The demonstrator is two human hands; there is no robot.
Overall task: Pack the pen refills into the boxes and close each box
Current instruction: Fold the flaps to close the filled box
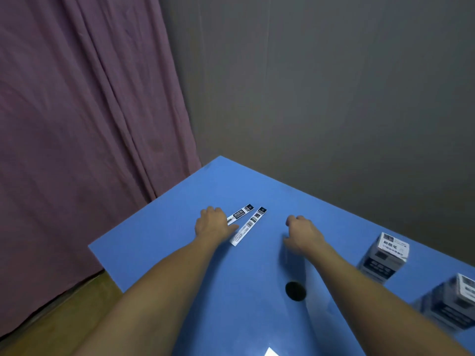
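Blue tabletop (180,242) fills the lower part of the view, its far corner meeting a mauve curtain (77,124) on one side and a grey wall (334,86) on the other. Two flat pen refill packs lie side by side near the far middle, both slanting up to the right. The left hand (212,223) rests palm-down on the table, covering the near end of the left refill pack (240,214); its fingers curl downward at the tips, but whether they pinch the pack cannot be told. The right refill pack (248,225) lies just beside that hand's thumb side — free of it, as far as shows. The right hand (302,233) hovers well to the right of both packs, fingers loosely curled, holding nothing. Two closed boxes stand at the right edge — the far box (385,255) upright, the near box (452,301) blurred and partly cut off. A dark round hole (295,291) sits in the table between the forearms.
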